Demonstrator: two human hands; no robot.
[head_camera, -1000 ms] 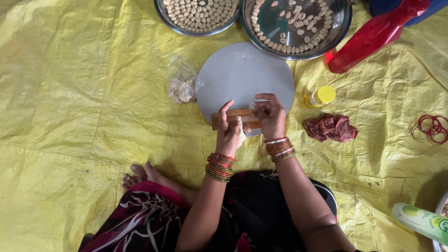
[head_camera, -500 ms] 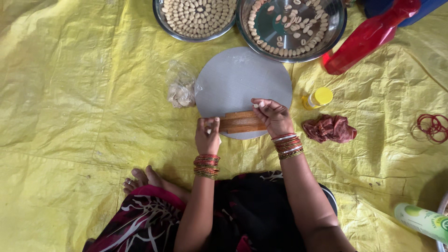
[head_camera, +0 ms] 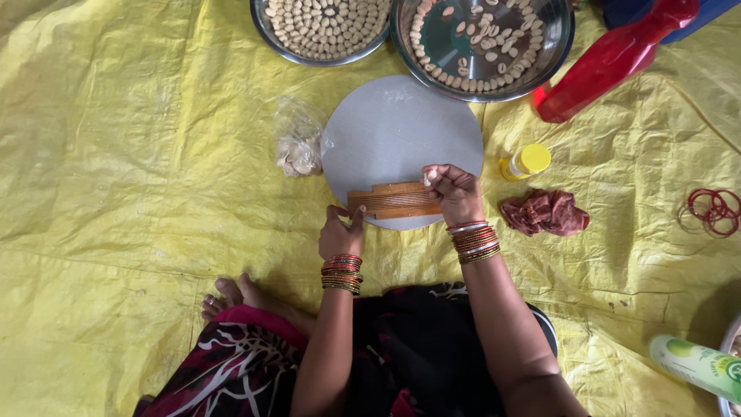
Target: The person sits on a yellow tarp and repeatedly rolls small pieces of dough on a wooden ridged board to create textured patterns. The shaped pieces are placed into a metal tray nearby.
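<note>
Head view, looking straight down: a person sits on a crinkled yellow plastic sheet (head_camera: 116,154), both forearms reaching forward to a round grey flat board (head_camera: 401,127). A ridged brown wooden block (head_camera: 394,202) lies flat on the near edge of the board, long side across. The left hand (head_camera: 341,232) rests at the block's left end, fingers curled, thumb and forefinger touching the block's near corner; grip looks light, more a steadying touch than a clasp. The right hand (head_camera: 455,193) sits over the block's right end, fingers bent inward and pinched on a small pale dough piece (head_camera: 427,177) at the fingertips. Both wrists carry stacked red and gold bangles (head_camera: 342,272). Beyond the board stand two round steel trays: the left tray (head_camera: 266,23) packed with rows of small pale shaped pieces, the right tray (head_camera: 557,42) with such pieces along its rim and scattered inside. A clear plastic bag of pale lumps (head_camera: 297,147) lies just beside the board's left edge. To the right: a small yellow-capped bottle (head_camera: 526,161), a crumpled maroon cloth (head_camera: 544,212), a red plastic bottle (head_camera: 610,58) lying tilted, and a loose heap of red rubber bands (head_camera: 714,210) well apart.
</note>
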